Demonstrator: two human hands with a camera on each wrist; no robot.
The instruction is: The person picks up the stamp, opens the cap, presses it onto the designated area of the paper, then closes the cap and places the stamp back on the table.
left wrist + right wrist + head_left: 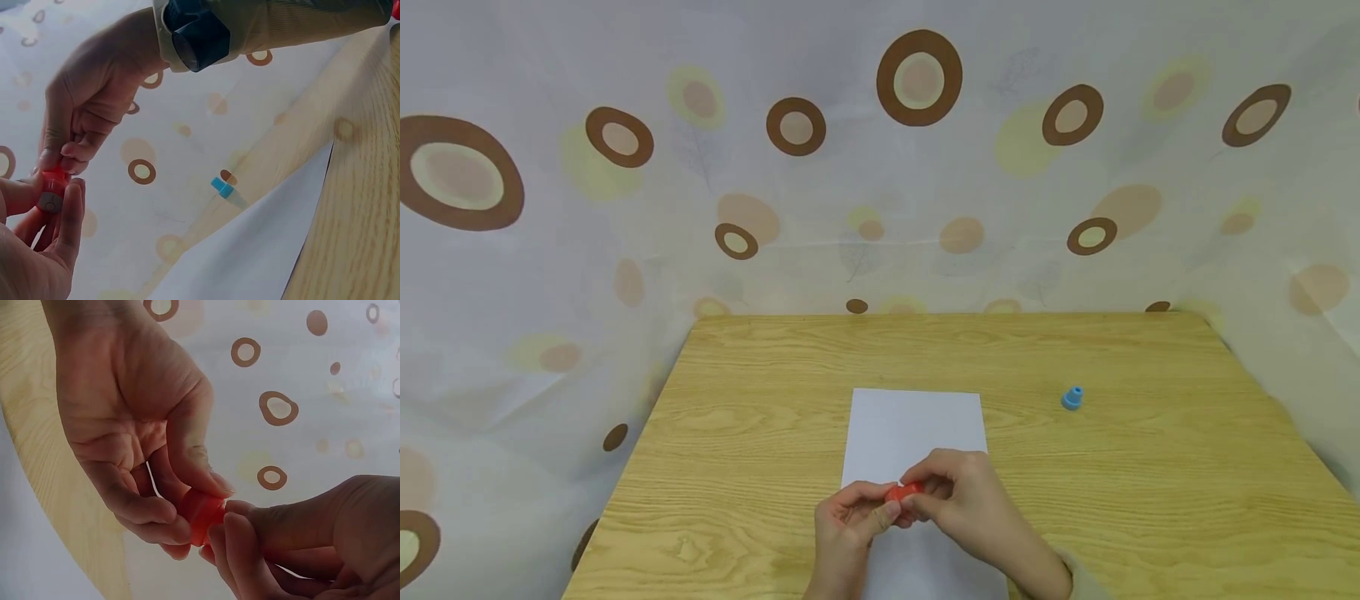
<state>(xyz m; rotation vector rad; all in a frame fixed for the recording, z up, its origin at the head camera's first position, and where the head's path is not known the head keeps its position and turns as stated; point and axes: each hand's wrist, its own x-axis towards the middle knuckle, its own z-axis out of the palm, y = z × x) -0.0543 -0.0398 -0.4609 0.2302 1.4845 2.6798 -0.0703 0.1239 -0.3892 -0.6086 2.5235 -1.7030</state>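
Note:
A small red cylinder (906,492) is held between both hands, low over the sheet of white paper (917,425). One end of the cylinder (50,201) is a round grey face, seen in the left wrist view. My left hand (848,523) pinches it from the left between thumb and fingers. From the right, the thumb and fingertips of my right hand (973,504) grip its other end. In the right wrist view the red body (201,515) shows between the two sets of fingertips, partly covered by them.
A small blue stepped piece (1072,398), wide at one end and narrow at the other, lies on the wooden table (760,400) right of the paper. Behind and beside the table hangs pale cloth (865,167) with brown rings. The right wrist carries a dark camera (195,37).

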